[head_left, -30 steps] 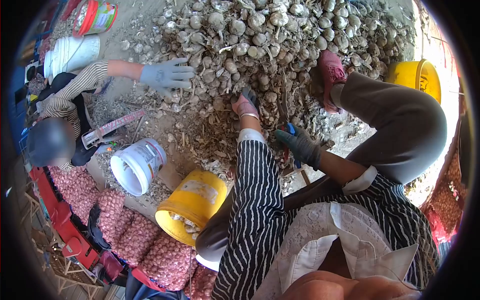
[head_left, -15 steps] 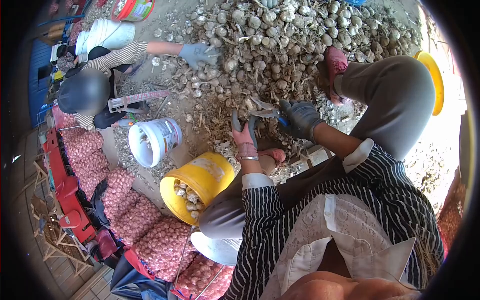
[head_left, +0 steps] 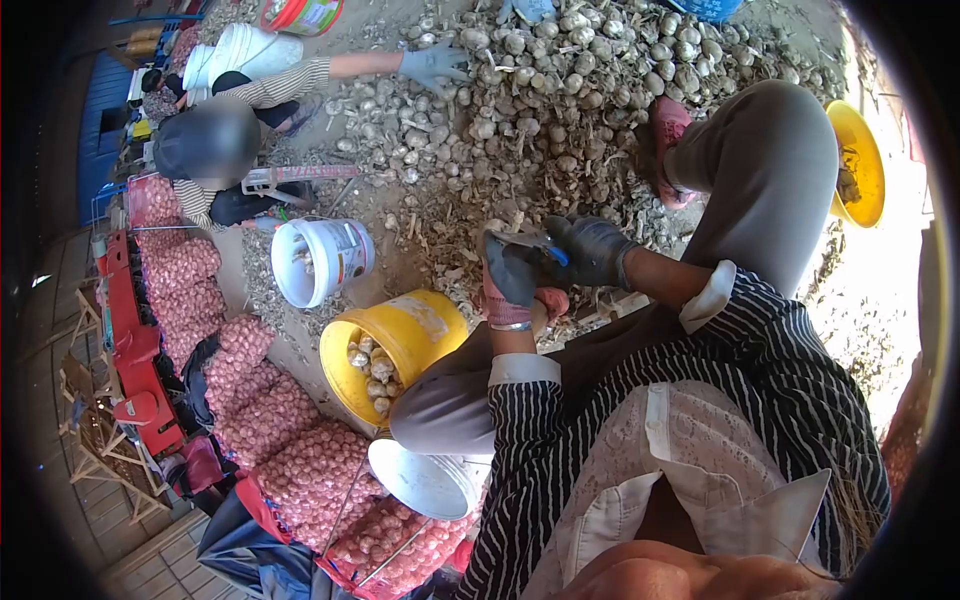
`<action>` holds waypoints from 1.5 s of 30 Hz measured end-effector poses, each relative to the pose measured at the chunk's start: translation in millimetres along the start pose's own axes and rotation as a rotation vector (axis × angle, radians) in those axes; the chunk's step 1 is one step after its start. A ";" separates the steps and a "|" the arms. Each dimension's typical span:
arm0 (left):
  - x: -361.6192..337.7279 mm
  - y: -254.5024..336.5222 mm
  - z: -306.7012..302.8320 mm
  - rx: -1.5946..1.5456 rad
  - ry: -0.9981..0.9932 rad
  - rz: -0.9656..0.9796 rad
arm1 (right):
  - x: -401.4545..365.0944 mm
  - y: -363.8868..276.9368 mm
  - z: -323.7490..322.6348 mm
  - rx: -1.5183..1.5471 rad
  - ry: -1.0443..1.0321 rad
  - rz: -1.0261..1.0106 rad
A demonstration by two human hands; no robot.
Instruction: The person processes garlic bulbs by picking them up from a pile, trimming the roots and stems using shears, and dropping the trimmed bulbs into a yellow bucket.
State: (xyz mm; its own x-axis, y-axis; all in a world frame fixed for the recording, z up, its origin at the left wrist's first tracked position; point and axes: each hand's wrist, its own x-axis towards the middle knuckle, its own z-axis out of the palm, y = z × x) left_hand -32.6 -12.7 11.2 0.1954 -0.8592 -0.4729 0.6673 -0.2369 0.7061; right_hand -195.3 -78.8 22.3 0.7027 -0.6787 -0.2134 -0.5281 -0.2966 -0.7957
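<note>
My left hand (head_left: pixel 510 275), in a grey-palmed pink glove, is curled round a garlic bulb, mostly hidden by the fingers. Close beside it, my right hand (head_left: pixel 592 252) in a dark glove grips a pair of shears (head_left: pixel 531 240) with blue on the handle. The shears' blades point left and meet the left hand's fingertips. Beyond both hands spreads a large heap of garlic bulbs (head_left: pixel 560 90) with dry stalks and loose skins.
A yellow bucket (head_left: pixel 425 325) with garlic bulbs lies tipped by my knee. Near it are a white bucket (head_left: pixel 310 255) and another white bucket (head_left: pixel 420 480). A co-worker's gloved hand (head_left: pixel 432 65) touches the heap. Filled garlic sacks (head_left: pixel 310 465) line the left; a yellow container (head_left: pixel 868 195) stands right.
My left hand has drawn back from the heap and curled closed. The shears' blades, spread before, are now up against it. The co-worker's hand has shifted along the heap.
</note>
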 end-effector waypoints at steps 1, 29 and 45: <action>-3.0 -0.7 4.0 0.155 0.079 0.042 | 0.1 1.6 1.6 -0.058 0.033 -0.020; -1.6 -14.2 -41.9 0.880 0.208 0.490 | -2.1 9.8 10.8 -0.468 0.007 -0.148; 4.4 -24.2 -32.2 0.855 0.133 0.332 | -14.6 31.2 16.1 -0.453 -0.039 -0.178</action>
State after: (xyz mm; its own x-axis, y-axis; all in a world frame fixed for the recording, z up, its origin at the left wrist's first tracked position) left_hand -24.7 3.8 -24.9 0.3976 -0.8963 -0.1963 -0.1839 -0.2874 0.9400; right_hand -214.3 -67.4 -8.5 0.8137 -0.5677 -0.1249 -0.5465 -0.6742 -0.4967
